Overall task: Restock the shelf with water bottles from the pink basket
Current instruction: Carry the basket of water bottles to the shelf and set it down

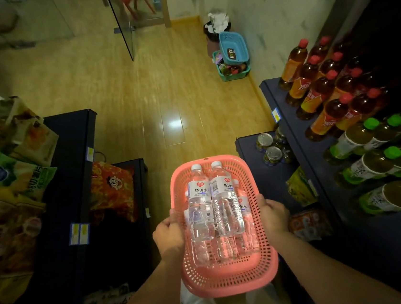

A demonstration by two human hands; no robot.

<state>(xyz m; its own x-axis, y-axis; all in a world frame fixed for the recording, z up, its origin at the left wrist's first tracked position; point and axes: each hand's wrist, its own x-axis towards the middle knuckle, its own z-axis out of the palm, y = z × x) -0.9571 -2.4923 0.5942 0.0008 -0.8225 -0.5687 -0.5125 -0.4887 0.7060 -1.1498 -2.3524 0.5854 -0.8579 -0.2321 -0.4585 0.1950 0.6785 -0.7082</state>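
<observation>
The pink basket [226, 271] is perforated matt plastic; the water bottles [213, 208] are clear, glossy plastic with paper-like labels. The floor [158, 94] is glossy wood-look plank.

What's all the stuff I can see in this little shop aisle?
pink basket: one, pink, held in mid-aisle
water bottles: several, clear with white caps, lying in the pink basket
tea bottles: many, amber with red caps, right shelf
green-capped bottles: many, right shelf, nearer
jars: a few, lower right shelf
snack bags: several, left shelves
blue basket: one, by the far wall
left hand: grips the basket's left rim
right hand: grips its right rim
</observation>
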